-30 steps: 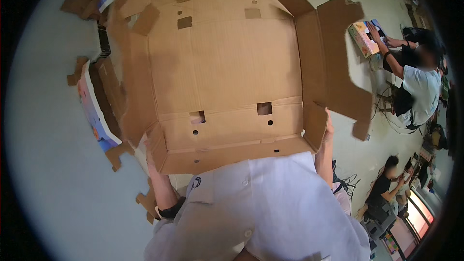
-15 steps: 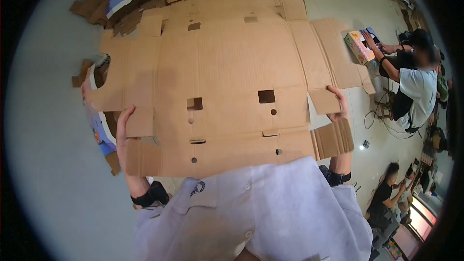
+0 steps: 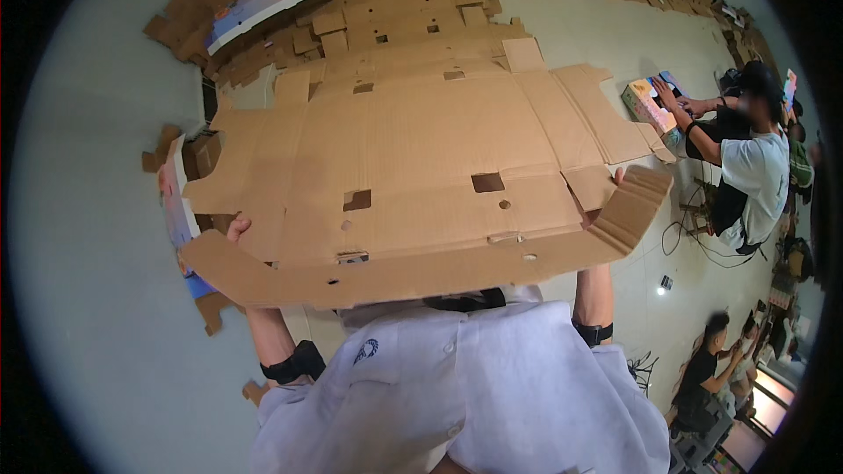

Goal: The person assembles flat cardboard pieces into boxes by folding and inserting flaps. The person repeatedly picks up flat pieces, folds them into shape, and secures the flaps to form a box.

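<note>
A large flat cardboard box blank point(image 3: 413, 140) with brown faces, square cutouts, round holes and side flaps spreads out in front of me. Its near flap point(image 3: 457, 270) is bent upward along a crease, close to my shirt. My left hand point(image 3: 238, 226) grips the left side, with the thumb on the upper face and the other fingers hidden beneath. On the right, a fingertip of my right hand point(image 3: 619, 177) shows behind the raised corner flap point(image 3: 634, 211). The rest of that hand is covered by the cardboard, which it holds at the side edge.
More brown cardboard blanks point(image 3: 399, 13) lie beyond mine. A printed cardboard piece point(image 3: 272, 4) rests at the far left, another point(image 3: 178, 202) beside the left edge. At right, a seated co-worker point(image 3: 746, 149) handles a colourful box point(image 3: 650, 104). Cables point(image 3: 694, 233) lie on the floor.
The blank's near edge has bent upward, and its end flaps now stand higher. Both hands have become more covered by the cardboard. More of the far cardboard shows.
</note>
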### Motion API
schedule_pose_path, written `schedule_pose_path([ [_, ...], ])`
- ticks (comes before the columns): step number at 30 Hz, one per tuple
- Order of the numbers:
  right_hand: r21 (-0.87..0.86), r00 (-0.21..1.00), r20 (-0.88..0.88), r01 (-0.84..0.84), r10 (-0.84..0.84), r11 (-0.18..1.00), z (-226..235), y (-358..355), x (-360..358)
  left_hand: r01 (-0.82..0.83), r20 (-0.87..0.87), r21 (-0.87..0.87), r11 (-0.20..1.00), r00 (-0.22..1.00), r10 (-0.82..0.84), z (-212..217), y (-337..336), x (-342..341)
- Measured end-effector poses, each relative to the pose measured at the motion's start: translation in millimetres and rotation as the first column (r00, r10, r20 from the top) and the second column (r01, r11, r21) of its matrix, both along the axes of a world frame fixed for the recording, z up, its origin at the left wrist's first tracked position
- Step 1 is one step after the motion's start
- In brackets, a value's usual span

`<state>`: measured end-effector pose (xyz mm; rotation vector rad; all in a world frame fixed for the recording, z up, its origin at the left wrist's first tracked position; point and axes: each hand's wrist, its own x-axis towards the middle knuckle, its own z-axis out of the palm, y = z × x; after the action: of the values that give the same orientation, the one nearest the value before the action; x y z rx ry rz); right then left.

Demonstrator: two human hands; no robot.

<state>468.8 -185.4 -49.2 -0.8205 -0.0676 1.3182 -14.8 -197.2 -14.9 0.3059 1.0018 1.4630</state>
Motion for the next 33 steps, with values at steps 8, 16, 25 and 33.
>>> schedule_pose_path([
  [8,-0.097,0.916,0.301,0.305,-0.264,0.948,-24.9,51.3,-14.8,0.005,0.09,-0.018,1.0,0.996,-0.004,-65.4,16.0,-28.2],
  [16,0.069,0.572,0.719,0.508,-0.395,0.859,-56.5,58.0,-13.8,-0.705,-0.558,0.191,0.683,0.495,0.666,-68.0,51.0,30.4],
  [25,-0.149,0.872,0.489,0.085,-0.002,0.985,-70.1,7.3,9.3,-0.499,-0.816,0.034,0.866,0.486,0.312,-69.5,56.6,18.7],
  [33,-0.327,0.536,0.362,-0.693,0.763,0.643,-41.9,-158.4,3.7,-0.432,-0.648,0.1,0.896,0.655,0.388,-90.0,15.2,-2.0],
])
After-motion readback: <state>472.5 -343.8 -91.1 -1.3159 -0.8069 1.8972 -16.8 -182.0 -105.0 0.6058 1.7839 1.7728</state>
